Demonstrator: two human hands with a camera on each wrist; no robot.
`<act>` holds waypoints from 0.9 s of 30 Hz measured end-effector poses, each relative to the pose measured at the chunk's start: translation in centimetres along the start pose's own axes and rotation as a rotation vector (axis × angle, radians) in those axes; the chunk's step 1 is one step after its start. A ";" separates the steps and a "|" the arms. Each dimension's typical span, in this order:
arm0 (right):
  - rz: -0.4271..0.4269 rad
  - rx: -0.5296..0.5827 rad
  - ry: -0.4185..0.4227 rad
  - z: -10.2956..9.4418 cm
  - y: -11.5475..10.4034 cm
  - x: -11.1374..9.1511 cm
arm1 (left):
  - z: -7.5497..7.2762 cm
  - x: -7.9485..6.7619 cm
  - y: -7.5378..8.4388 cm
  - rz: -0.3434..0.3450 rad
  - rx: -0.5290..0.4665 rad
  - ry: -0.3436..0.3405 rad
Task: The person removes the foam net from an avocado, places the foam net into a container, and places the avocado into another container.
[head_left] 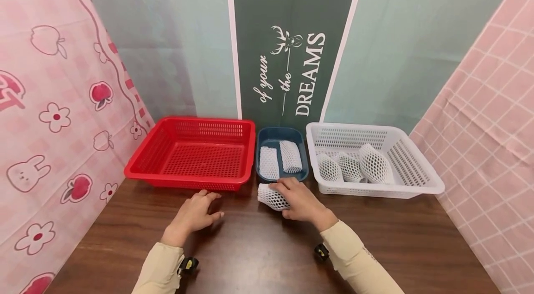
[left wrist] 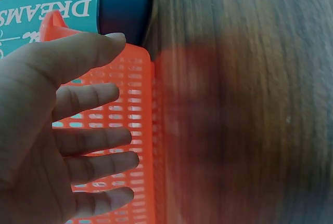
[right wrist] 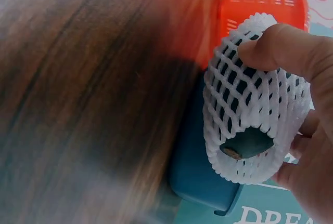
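Note:
My right hand [head_left: 301,200] grips a dark green fruit [right wrist: 248,143] wrapped in a white foam net [right wrist: 237,91]. Thumb and fingers lie on opposite sides of the net, and a brownish stem end shows through its opening. This bundle is just in front of a blue tray [head_left: 282,179], where two white foam net sleeves [head_left: 269,163] lie side by side. My left hand [head_left: 196,213] holds nothing; its fingers are spread loosely near the front of a red basket [head_left: 187,176].
At the right stands a white basket [head_left: 377,189] with three netted fruits [head_left: 374,164] in it. The red basket, at the left, has nothing inside. All the containers line up along the back of the brown wooden table [head_left: 250,257], against a printed curtain [head_left: 275,2].

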State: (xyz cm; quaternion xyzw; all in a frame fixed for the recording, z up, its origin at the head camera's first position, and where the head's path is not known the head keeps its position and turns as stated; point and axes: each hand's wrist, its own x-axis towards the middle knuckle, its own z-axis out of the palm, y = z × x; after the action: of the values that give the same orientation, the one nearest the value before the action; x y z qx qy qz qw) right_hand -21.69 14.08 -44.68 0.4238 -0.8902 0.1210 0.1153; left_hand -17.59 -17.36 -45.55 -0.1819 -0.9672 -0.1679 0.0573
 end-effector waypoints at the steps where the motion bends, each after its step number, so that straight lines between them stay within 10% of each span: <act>1: -0.005 -0.008 0.005 0.2 -0.1 0.0 | 0.1 0.0 -0.1 -0.003 -0.003 0.002; 27: 0.038 -0.067 -0.028 -1.2 -0.8 0.0 | -1.6 -0.3 0.6 -0.006 -0.018 0.053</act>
State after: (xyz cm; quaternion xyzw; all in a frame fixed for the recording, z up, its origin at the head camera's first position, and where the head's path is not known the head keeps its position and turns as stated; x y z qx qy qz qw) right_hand -20.94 13.95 -43.42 0.4045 -0.9032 0.0871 0.1145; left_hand -16.98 -17.50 -43.89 -0.1749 -0.9643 -0.1816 0.0808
